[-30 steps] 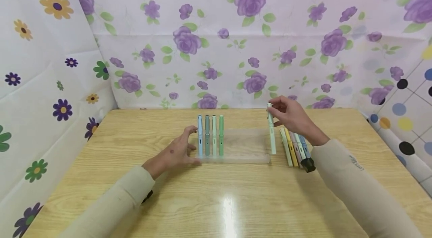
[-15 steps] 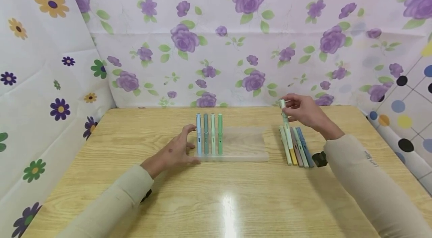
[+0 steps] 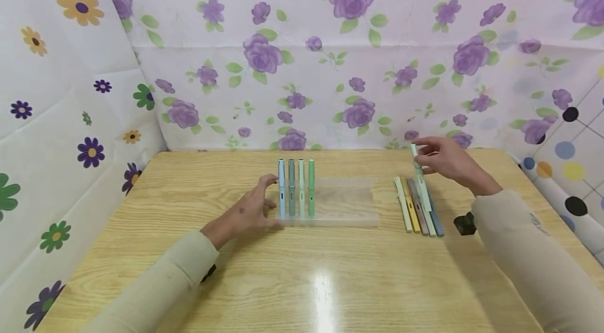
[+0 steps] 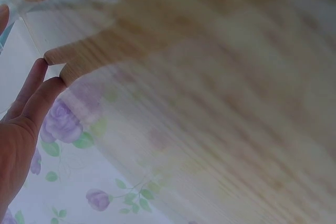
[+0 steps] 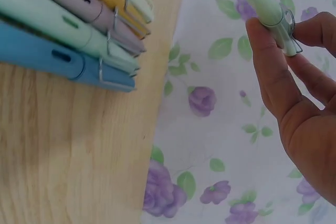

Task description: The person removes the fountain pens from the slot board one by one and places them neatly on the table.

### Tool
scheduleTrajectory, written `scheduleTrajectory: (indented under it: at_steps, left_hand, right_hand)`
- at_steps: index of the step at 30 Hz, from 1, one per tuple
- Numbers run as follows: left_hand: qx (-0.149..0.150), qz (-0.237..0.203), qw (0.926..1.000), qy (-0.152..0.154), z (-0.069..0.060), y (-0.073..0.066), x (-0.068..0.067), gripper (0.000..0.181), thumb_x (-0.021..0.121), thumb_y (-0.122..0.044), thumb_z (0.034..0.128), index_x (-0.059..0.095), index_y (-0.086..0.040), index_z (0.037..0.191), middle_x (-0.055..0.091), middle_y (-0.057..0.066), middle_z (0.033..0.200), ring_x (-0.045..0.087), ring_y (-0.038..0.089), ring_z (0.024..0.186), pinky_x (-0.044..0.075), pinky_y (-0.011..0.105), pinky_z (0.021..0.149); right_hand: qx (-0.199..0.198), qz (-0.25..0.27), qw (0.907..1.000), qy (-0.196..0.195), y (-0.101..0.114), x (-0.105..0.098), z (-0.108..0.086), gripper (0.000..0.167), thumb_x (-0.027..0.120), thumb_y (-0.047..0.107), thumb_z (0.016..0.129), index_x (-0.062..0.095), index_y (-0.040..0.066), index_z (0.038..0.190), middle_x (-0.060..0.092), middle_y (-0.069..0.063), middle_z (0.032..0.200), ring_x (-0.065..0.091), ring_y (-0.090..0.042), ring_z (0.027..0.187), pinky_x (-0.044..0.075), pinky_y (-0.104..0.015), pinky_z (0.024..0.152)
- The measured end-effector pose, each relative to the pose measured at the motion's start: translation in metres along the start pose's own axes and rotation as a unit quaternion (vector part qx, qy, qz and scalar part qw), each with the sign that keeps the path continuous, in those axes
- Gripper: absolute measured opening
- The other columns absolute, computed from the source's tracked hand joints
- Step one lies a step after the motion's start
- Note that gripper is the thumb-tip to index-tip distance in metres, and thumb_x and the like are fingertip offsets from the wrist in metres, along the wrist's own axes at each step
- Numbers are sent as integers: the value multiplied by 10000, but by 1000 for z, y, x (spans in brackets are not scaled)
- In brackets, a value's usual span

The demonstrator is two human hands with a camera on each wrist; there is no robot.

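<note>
In the head view my right hand pinches a pale mint pen near its clipped cap end, over a row of pens. The right wrist view shows thumb and fingertips at the metal clip of this pale pen. Below it lie a cream pen, a yellow pen, a mauve pen and a blue pen, with another mint pen among them. My left hand rests at the left end of a clear tray, thumb by its front corner; the left wrist view shows fairly straight fingers.
On the tray's left half stand a light blue pen, a grey-green pen, a pale green pen and a green pen, side by side. A flowered cloth hangs behind the wooden table.
My right hand has carried the pale mint pen rightward, from beside the tray's right end to above the row of pens. My left hand has stayed at the tray.
</note>
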State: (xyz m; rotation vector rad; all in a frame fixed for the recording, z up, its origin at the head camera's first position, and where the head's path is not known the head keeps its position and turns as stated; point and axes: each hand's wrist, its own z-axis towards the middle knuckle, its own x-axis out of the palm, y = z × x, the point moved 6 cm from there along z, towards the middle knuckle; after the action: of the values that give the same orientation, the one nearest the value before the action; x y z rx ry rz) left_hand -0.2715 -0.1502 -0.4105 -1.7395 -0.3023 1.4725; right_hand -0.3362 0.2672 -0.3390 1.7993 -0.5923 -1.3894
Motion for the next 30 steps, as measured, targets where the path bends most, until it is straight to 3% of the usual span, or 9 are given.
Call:
scheduleTrajectory:
  at_steps: [7, 14, 30]
  left_hand:
    - [38, -25, 10000, -27, 1, -2, 0, 1078, 902, -163, 743, 162, -143, 1525, 251, 168, 1603, 658, 302, 1114, 498, 483, 983]
    - [46, -38, 10000, -22, 1, -3, -1, 1086, 905, -154, 740, 158, -120, 1528, 252, 178, 1600, 659, 305, 1112, 482, 499, 998]
    - [39, 0, 10000, -88, -1, -3, -1, 1082, 910, -152, 731, 168, -141, 1519, 265, 182, 1595, 665, 305, 1098, 501, 494, 974]
  right_hand:
    - [68, -170, 9998, -97, -19, -10, -5, 556, 548, 150, 1036, 344, -42, 1516, 491, -272, 1262, 602, -372, 1086, 570, -442, 865]
    - [175, -57, 9998, -43, -34, -13, -10, 558, 554, 125, 1029, 336, -101, 1490, 490, -323, 1294, 607, -378, 1094, 569, -463, 858]
    - [829, 270, 9959, 259, -80, -7, -16, 594, 544, 124, 1024, 282, -170, 1468, 431, -385, 1335, 640, -331, 1040, 578, -460, 840]
